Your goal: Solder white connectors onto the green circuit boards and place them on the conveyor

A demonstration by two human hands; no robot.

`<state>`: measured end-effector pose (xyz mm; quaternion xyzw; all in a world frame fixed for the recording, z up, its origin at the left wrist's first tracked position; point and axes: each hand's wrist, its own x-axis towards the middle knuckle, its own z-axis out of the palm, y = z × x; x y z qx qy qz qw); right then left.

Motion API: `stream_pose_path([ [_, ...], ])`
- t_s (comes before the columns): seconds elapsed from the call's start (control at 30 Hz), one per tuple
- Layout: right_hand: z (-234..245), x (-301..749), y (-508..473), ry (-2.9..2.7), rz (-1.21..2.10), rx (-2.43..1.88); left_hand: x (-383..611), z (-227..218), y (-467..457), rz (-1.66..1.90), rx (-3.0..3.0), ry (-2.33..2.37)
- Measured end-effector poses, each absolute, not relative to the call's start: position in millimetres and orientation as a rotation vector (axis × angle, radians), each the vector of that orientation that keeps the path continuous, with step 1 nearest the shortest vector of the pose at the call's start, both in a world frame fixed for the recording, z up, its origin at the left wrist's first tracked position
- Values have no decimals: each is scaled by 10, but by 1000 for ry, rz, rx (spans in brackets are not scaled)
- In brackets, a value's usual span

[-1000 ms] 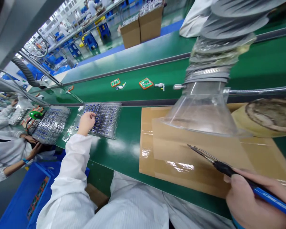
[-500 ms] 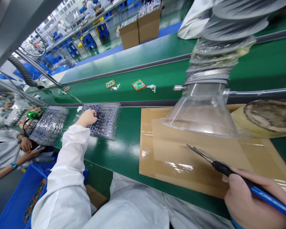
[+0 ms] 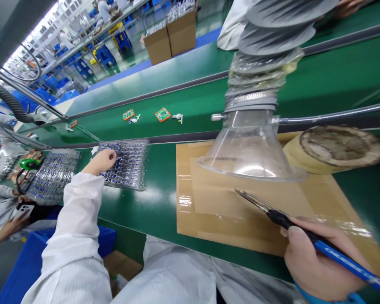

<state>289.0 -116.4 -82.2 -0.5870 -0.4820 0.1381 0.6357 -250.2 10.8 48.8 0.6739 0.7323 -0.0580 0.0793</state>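
Observation:
My left hand (image 3: 104, 161) is over the upper left part of a clear plastic tray (image 3: 138, 179), which holds rows of small parts with blue faces. Thumb and fingertips are pinched together; anything between them is too small to make out. In my right hand (image 3: 313, 257) is a soldering iron (image 3: 277, 217) with a black grip and blue handle, held like a pen. Its metal tip points left, above a brown cardboard sheet (image 3: 209, 207) partly covered with shiny tape.
A clear fume hood (image 3: 247, 147) on a ribbed duct hangs above the cardboard. Behind it stands a worn round tube (image 3: 338, 147). Green circuit boards (image 3: 163, 114) in orange frames lie on the green conveyor belt (image 3: 202, 105). At left, another parts tray (image 3: 52, 175) lies near a co-worker holding a phone (image 3: 23, 211).
The whole scene has shifted left as my head turned. My left hand's fingertips have drawn into a rounder pinch over the tray. The soldering iron stays in my right hand above the cardboard.

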Motion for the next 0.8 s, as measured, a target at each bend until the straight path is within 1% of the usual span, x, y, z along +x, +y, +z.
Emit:
stream_pose_path([
  [0.07,-786,2883,-1176,-1112,330,-1336,-2449,506,131,-56,2053,2208],
  [0.1,-769,2881,-1184,-1113,339,-1338,-2396,503,158,58,2072,2219],
  [0.17,-746,2877,-1204,-1112,350,-1347,-2226,461,260,392,2086,2210],
  [0.27,-734,2868,-1239,-1100,377,-1360,-1828,309,561,921,1984,2024],
  [0.33,-737,2861,-1258,-1086,391,-1359,-1516,176,846,1169,1819,1841],
  [0.5,-749,2867,-1298,-1031,455,-1390,-883,-110,1582,1542,1177,1458],
  [0.57,-751,2880,-1313,-1028,449,-1391,-753,-173,1810,1652,955,1311],
  [0.63,-745,2892,-1322,-1042,437,-1378,-693,-211,1994,1713,829,1263],
  [0.7,-725,2899,-1327,-1057,449,-1371,-685,-239,2142,1658,841,1479],
  [0.8,-682,2900,-1329,-1074,480,-1366,-728,-287,2296,1365,963,1966],
])
